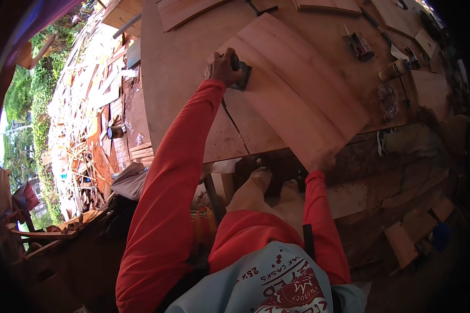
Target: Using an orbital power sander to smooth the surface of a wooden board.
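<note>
A wide reddish wooden board lies slantwise on the workbench, its near corner reaching over the front edge. My left hand is wrapped around a dark palm sander, whose square pad sits at the board's left edge. From the sander a dark cord runs toward the bench's front edge. At the near corner, my right hand grips the board; its fingers are dim and slightly smeared.
More boards lie along the far side of the workbench. To the right are a small dark tool, a cylindrical can and a crumpled clear plastic bag. Wood scraps cover the ground at left; wooden blocks lie lower right.
</note>
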`<state>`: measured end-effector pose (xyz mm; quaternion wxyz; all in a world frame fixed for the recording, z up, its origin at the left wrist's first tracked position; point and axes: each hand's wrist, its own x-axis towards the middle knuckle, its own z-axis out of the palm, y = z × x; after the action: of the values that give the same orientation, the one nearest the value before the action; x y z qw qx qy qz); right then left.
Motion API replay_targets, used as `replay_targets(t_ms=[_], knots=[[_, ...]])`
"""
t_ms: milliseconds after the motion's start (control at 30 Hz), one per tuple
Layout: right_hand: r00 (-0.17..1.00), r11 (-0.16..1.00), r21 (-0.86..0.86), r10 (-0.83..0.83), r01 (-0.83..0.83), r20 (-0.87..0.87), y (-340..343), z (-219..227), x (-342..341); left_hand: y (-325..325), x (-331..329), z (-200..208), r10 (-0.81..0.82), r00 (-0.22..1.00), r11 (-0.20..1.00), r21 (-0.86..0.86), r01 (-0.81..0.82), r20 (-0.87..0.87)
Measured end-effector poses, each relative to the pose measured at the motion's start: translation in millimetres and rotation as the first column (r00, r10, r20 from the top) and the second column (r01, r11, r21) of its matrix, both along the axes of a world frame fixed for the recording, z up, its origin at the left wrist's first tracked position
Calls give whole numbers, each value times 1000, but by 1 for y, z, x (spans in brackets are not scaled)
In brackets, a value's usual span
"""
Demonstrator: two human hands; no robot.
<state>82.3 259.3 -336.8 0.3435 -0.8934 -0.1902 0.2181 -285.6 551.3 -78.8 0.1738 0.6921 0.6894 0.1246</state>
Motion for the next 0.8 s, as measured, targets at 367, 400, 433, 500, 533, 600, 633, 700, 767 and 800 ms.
replay_targets(t_ms=[367,400,433,500,533,600,633,700,767,800], knots=[[922,933,-22,351,-359,-164,3,127,13,78,-90,-7,115,987,993,16,-113,-111],[921,931,-30,355,-364,-161,-1,121,15,80,-96,-5,105,987,994,7,-105,-119],[909,904,-115,398,-412,-123,-2,115,16,83,-97,-6,87,988,996,-1,-88,-125],[895,871,-207,438,-446,-84,-11,111,26,78,-96,-10,56,994,998,-10,-57,-98],[899,899,-176,348,-401,-266,3,134,10,69,-109,-8,57,994,998,-8,-58,-96],[867,924,-154,258,-351,-427,20,159,-9,61,-111,-8,59,993,998,5,-59,-101],[851,932,-156,218,-326,-477,17,162,-12,57,-104,-11,31,994,1000,2,-31,-104],[833,939,-164,178,-304,-525,10,163,-22,50,-94,-13,14,997,1000,10,-13,-77],[799,957,-137,130,-257,-587,2,155,-35,40,-78,-8,2,999,1000,24,-1,-53],[799,956,-139,130,-258,-586,-2,152,-41,32,-67,-5,5,998,1000,17,-4,-58]])
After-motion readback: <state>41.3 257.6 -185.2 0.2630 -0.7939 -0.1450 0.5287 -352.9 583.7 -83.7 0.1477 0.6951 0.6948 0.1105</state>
